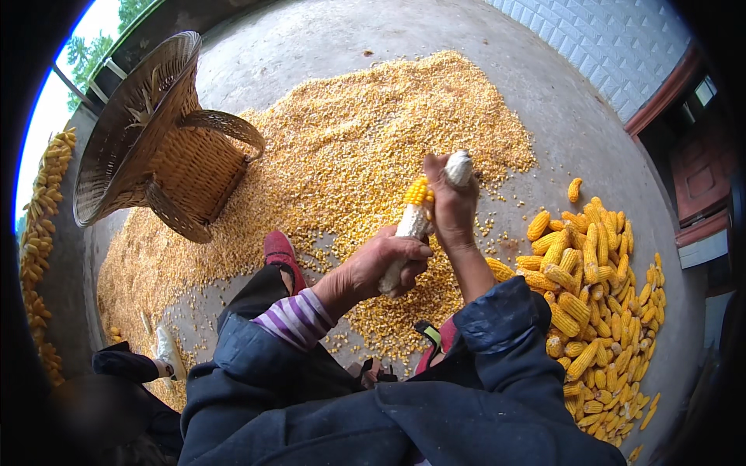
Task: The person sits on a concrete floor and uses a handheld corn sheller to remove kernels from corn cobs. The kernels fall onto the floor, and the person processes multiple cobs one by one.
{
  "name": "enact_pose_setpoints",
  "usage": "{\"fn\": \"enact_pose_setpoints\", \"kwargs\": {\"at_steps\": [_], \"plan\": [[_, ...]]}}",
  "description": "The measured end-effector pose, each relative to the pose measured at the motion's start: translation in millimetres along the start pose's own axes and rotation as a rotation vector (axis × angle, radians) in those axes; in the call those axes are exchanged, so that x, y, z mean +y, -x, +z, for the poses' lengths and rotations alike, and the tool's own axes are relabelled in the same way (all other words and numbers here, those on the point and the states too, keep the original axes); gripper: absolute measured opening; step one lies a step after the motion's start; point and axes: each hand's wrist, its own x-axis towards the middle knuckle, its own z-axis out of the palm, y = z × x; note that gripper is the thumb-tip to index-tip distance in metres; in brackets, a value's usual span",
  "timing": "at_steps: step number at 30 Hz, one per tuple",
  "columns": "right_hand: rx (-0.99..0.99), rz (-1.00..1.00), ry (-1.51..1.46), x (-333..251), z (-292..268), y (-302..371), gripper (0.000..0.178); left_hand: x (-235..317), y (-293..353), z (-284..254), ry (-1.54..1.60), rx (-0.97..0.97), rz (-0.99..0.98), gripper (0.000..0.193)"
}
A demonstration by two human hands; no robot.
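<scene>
My left hand (392, 260) is closed round the lower part of a corn cob (412, 220). Most of that cob is stripped white, with a patch of yellow kernels (417, 191) left near its upper end. Closed beside it, my right hand (453, 210) grips a bare white cob (459, 167), whose rounded tip sticks out above the fingers. The two hands are close together, and where the cobs meet is partly hidden by my right hand. Beneath them, loose corn kernels (350, 132) lie spread over the concrete floor (272, 39).
At the left a woven basket (194, 159) lies tipped among the kernels. Whole yellow ears (583, 272) are heaped on my right, and more ears (43, 210) line the far left edge. Another person's shoe (169, 352) shows at lower left. A doorway (699, 167) stands at right.
</scene>
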Motion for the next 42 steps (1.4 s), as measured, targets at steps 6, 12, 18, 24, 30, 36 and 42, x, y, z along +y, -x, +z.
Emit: {"fn": "enact_pose_setpoints", "kwargs": {"at_steps": [6,12,18,24,30,36,42], "plan": [[-0.160,0.189,-0.044,-17,-15,-10,0.033,8,-1,3,-0.242,0.071,0.088,0.016],[-0.359,0.215,0.034,-13,0,4,0.023,-28,-21,-33,-1.118,0.608,0.613,0.014],[-0.060,0.104,0.074,-3,-7,3,0.013,0,-5,-13,-0.358,0.113,0.025,0.017],[-0.105,0.172,-0.078,-17,-2,0,0.019,8,4,-4,-0.093,0.056,0.040,0.019],[-0.546,0.177,-0.021,-38,-3,11,0.035,15,2,-10,-0.323,0.178,0.092,0.017],[-0.179,0.020,0.048,-16,-1,9,0.022,11,8,-6,-0.155,0.041,0.000,0.015],[-0.208,0.247,0.021,-22,-16,-9,0.031,15,7,-3,-0.516,0.155,0.155,0.028]]}}
